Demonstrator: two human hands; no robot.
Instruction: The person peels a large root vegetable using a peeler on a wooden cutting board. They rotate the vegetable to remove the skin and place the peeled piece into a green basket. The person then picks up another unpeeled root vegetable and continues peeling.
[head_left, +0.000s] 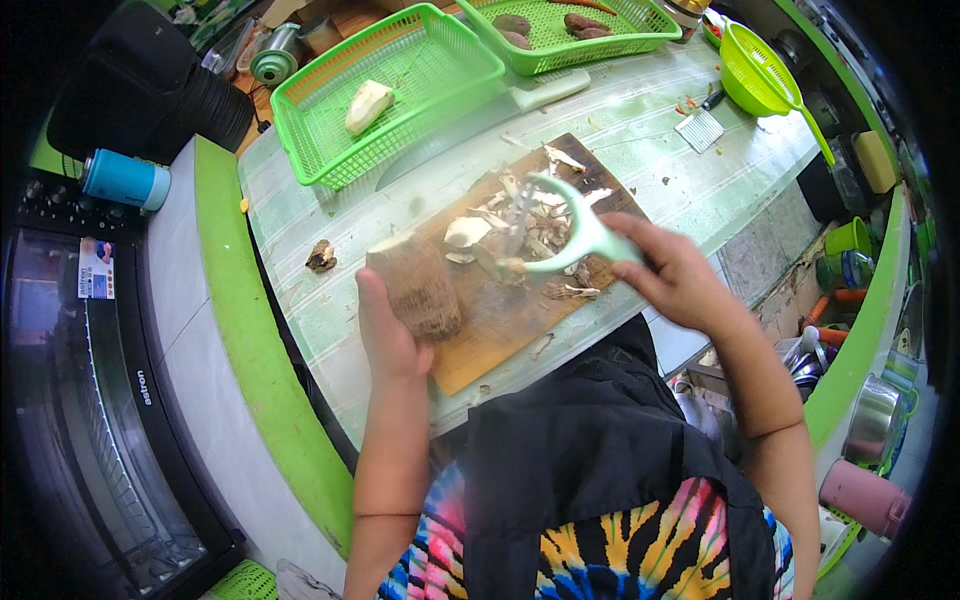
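My left hand (394, 337) grips a brown, rough-skinned root vegetable (415, 289), which looks like taro, with a pale cut face at its far end. In my right hand (664, 274) is the handle of a pale green Y-shaped peeler (581, 232); its blade is blurred and stands apart from the root. Beneath both is a wooden cutting board (480, 349), strewn with white and brown peelings (551, 225). One larger pale slice (466, 232) lies among them. My left palm covers the root's near left side.
A green basket (311, 161) holds a peeled piece (369, 107); a large knife (450, 135) lies alongside. Another green basket (637, 41) holds several reddish tubers. To the right are a crinkle cutter (700, 131) and a green strainer (757, 71). A dark scrap (321, 256) sits left of the board.
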